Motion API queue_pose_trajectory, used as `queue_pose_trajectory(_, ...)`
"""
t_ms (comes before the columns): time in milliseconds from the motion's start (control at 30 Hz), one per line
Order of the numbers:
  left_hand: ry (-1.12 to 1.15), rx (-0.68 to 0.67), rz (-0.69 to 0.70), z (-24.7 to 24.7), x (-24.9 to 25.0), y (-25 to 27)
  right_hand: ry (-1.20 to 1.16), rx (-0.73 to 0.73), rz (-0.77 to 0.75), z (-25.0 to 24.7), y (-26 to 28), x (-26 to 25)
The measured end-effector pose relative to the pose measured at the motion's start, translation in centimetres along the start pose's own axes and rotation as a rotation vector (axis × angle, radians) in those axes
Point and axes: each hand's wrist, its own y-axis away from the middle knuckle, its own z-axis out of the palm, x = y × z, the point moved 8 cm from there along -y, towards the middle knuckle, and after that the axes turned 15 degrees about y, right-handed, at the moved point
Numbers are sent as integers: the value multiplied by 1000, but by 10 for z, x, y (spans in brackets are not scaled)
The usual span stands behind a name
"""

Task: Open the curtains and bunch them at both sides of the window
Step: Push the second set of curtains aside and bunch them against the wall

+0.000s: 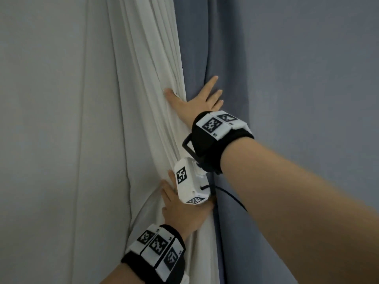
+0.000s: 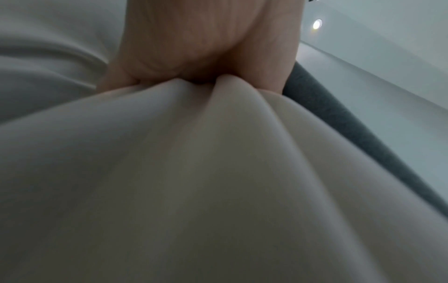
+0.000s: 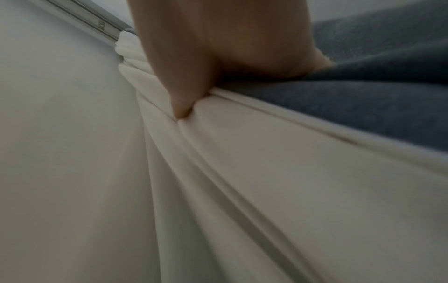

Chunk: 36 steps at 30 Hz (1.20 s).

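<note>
Nearest, the left hand [image 1: 182, 214] bunches the soft, light white curtain [image 1: 143, 119] low down, while the right hand [image 1: 196, 99] presses open-fingered above, thumb on its folds, fingers on the heavier-looking blue curtain [image 1: 287, 68]; best gripped across gathered pleats.

Carrier: curtain track [image 3: 97, 21], a pale metal rail along the top, seen only in the right wrist view
Hanging from it: white curtain [image 1: 143, 111], gathered in tight pleats where it meets the rail
Beside it: blue curtain [image 1: 276, 68]; its top is out of view
</note>
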Motion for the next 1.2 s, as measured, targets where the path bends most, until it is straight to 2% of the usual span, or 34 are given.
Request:
queue_pose_trajectory(100,-149,35,-129,-10,-20,-16,-11,-12,36,25,-18,1)
queue_pose_trajectory(200,-315,86,-107,-15,-24,-28,-11,-19,50,46,-33,2)
queue_pose_trajectory(400,-223,66,-144,-15,-37,-36,106,4,23,61,-41,2)
queue_pose_trajectory(467,-124,66,-162,-14,-42,-36,144,-22,12,57,-42,4)
queue_pose_trajectory(533,-13,92,-98,-13,-40,-33,162,-62,10,52,-43,6)
queue_pose_trajectory(633,47,132,108,-15,-27,-28,149,-97,2,44,-43,9)
queue_pose_trajectory(700,107,163,172,-17,-25,-27,141,-114,-21,39,-41,12)
queue_pose_trajectory(800,135,192,128,-19,-33,-25,80,-149,-64,34,-35,20)
queue_pose_trajectory(900,75,160,94,-19,-42,-19,-42,-152,-87,27,-22,31)
queue_pose_trajectory(966,54,94,147,-18,-44,-13,-83,-139,-74,22,-12,42)
queue_pose_trajectory(1066,147,-6,195,-19,-48,14,-144,-108,-1,13,10,67)
queue_pose_trajectory(1200,131,-2,213,-30,-77,63,-221,-155,118,25,66,115)
